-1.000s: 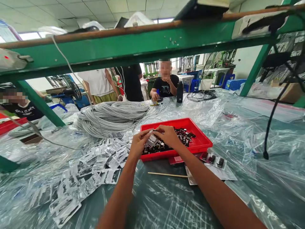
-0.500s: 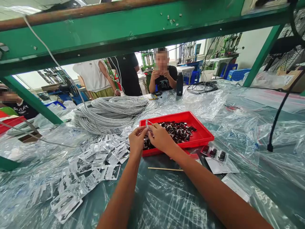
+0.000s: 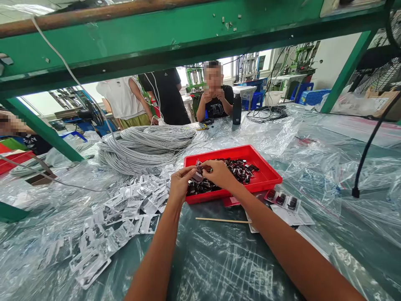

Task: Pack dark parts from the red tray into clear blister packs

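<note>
Fingertips of both hands meet on one small clear packet point(image 3: 198, 169), the left hand point(image 3: 180, 184) pinching it from below and the right hand point(image 3: 221, 173) from above, just over the near-left corner of the red tray point(image 3: 266, 177); a light grip at the packet's edges, kept low over the tray, looks the safest way to work it. That tray holds a heap of small dark parts point(image 3: 233, 171), probably connectors, though they are too small to tell, while flat packets point(image 3: 125, 217) lie scattered outside it to the left.
</note>
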Action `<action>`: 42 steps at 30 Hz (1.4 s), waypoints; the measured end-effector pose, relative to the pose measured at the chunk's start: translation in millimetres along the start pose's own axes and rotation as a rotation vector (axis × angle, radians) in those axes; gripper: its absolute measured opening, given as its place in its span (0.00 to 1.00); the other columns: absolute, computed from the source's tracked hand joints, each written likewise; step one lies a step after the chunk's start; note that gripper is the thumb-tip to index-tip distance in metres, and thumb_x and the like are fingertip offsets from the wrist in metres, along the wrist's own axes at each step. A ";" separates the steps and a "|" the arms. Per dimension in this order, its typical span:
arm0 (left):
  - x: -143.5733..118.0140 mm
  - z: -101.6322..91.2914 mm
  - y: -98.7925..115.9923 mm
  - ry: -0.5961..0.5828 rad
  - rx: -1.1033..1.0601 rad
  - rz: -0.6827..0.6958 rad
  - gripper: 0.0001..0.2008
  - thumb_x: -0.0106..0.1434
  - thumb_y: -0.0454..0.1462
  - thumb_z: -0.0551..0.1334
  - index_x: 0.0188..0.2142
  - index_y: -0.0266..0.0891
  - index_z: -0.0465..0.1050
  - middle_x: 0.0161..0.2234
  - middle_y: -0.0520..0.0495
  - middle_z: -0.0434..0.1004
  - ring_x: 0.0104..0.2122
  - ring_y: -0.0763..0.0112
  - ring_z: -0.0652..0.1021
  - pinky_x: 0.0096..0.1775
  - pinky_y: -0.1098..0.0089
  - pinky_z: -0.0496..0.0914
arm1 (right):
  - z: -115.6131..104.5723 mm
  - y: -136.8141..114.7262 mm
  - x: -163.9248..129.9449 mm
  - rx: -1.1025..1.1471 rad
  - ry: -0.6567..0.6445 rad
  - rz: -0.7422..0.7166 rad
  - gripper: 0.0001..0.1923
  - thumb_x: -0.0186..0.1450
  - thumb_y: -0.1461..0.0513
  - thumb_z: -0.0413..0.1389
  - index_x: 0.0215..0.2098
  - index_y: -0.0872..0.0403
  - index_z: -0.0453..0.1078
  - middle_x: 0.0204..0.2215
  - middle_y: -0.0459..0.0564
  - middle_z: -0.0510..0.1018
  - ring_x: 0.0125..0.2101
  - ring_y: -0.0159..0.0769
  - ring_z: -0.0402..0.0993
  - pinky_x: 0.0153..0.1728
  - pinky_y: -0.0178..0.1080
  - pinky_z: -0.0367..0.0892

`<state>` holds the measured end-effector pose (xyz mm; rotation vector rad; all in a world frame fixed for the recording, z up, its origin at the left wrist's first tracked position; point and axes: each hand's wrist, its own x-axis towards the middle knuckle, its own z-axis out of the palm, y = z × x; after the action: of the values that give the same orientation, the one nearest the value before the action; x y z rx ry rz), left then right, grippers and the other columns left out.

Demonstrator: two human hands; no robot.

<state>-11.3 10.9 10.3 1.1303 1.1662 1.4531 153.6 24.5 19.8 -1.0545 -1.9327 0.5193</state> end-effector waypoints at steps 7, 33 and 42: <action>7.4 -2.9 -14.9 0.281 -0.018 0.094 0.25 0.44 0.48 0.73 0.38 0.34 0.79 0.30 0.47 0.80 0.31 0.69 0.78 0.35 0.69 0.71 | 16.3 -18.4 -8.3 -0.262 0.074 -0.121 0.16 0.65 0.70 0.51 0.49 0.60 0.73 0.47 0.61 0.76 0.49 0.46 0.72 0.52 0.46 0.68; 13.1 -43.8 26.4 0.254 0.571 0.165 0.18 0.58 0.40 0.59 0.45 0.36 0.78 0.31 0.45 0.78 0.29 0.64 0.78 0.36 0.61 0.75 | 6.3 -10.3 -1.3 0.242 0.108 0.058 0.12 0.62 0.70 0.51 0.39 0.56 0.75 0.39 0.52 0.82 0.38 0.35 0.79 0.42 0.36 0.72; 7.5 -51.0 46.1 0.325 0.939 0.483 0.13 0.60 0.37 0.56 0.38 0.35 0.77 0.39 0.37 0.75 0.39 0.55 0.76 0.47 0.55 0.70 | 0.9 -65.2 -84.1 -0.509 -0.591 -0.062 0.07 0.56 0.72 0.59 0.25 0.56 0.75 0.22 0.53 0.79 0.25 0.39 0.74 0.29 0.38 0.66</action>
<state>-67.6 5.8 50.1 1.9579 2.0153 1.4925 145.6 -81.6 23.0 -1.2386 -2.7085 0.3265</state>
